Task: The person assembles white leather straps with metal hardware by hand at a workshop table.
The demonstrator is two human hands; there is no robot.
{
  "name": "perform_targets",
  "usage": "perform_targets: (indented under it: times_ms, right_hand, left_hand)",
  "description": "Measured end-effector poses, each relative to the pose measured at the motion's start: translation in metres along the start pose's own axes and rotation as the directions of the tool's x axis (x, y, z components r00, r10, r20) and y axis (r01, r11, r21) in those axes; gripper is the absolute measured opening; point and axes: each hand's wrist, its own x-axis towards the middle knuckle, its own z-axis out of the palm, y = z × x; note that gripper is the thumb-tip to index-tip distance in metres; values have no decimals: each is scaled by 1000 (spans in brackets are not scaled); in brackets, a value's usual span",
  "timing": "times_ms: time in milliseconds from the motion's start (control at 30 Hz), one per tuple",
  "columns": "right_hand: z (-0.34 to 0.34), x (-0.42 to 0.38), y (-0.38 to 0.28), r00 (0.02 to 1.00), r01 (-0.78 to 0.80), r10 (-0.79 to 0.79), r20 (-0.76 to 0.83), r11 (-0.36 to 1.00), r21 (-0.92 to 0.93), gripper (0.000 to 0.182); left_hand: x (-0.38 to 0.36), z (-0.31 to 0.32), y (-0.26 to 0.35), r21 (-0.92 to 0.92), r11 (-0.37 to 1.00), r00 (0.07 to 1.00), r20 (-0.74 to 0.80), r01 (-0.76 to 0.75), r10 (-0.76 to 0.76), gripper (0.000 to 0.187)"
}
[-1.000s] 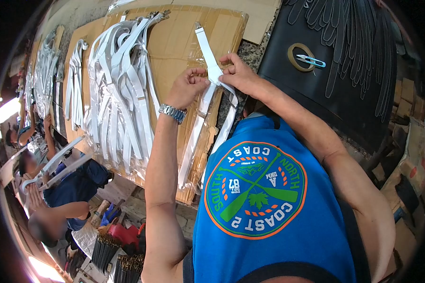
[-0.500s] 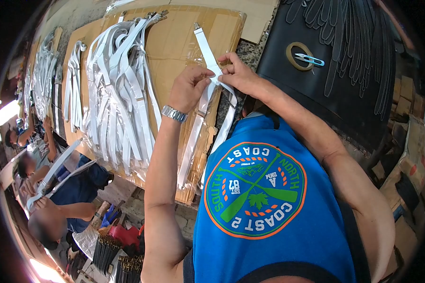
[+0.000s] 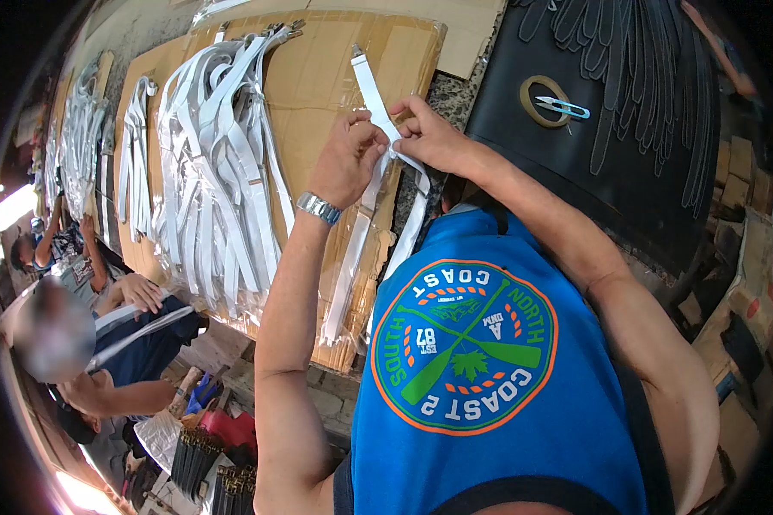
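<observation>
A pair of white suspenders lies over the cardboard, a metal clip at its far end and two straps running down toward me from the join. My right hand pinches the suspenders at that join, where the straps meet. Just left of it, my left hand, with a metal watch on the wrist, has its fingers curled and thumb against them beside the strap. Whatever may be between those fingertips is too small to make out. The lower straps carry metal adjusters and hang toward the near edge.
A pile of white suspenders lies on the cardboard-covered table to the left. At right, a tape roll and thread snips rest on a black surface beside dark straps. Co-workers sit at far left.
My left hand has drawn slightly up and away from the join, while my right hand keeps its pinch. A co-worker at the left has leaned and shifted their hands with a white strap.
</observation>
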Motion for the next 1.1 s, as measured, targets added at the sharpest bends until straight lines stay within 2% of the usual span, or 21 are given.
perform_targets:
  times_ms: [100, 200, 300, 400, 533, 633, 833, 1033, 1100]
  right_hand:
    - [0, -1, -2, 1000, 13, -14, -9, 1000, -18, 49]
    - [2, -1, 2, 999, 46, -47, -25, 998, -33, 49]
    - [3, -4, 1, 999, 43, -43, -34, 999, -5, 47]
    - [3, -6, -1, 998, 56, -57, -35, 998, -32, 43]
    - [7, -15, -15, 980, 144, -169, -103, 966, -216, 29]
    - [4, -15, -13, 927, 279, -369, -71, 800, -531, 21]
    - [6, -17, -24, 947, 261, -317, -56, 857, -444, 14]
    - [6, -14, -20, 950, 283, -312, 31, 812, -510, 12]
    - [6, -15, -20, 928, 324, -372, 19, 782, -532, 11]
  left_hand:
    - [1, 5, -5, -248, 951, 982, 42, 187, -182, 15]
    - [0, 5, -1, -231, 934, 961, 18, 272, -275, 32]
    - [0, 9, -1, -477, 803, 919, 25, 357, -394, 48]
    - [1, 10, -7, -554, 748, 916, 73, 366, -394, 56]
    - [2, 11, -15, -629, 673, 906, 131, 390, -402, 46]
    - [4, 7, -16, -619, 648, 889, 214, 443, -404, 34]
    - [4, 4, -27, -569, 669, 877, 281, 479, -389, 19]
    - [4, -1, -24, -530, 664, 849, 331, 528, -412, 16]
    - [4, -2, -23, -536, 662, 852, 334, 524, -404, 16]
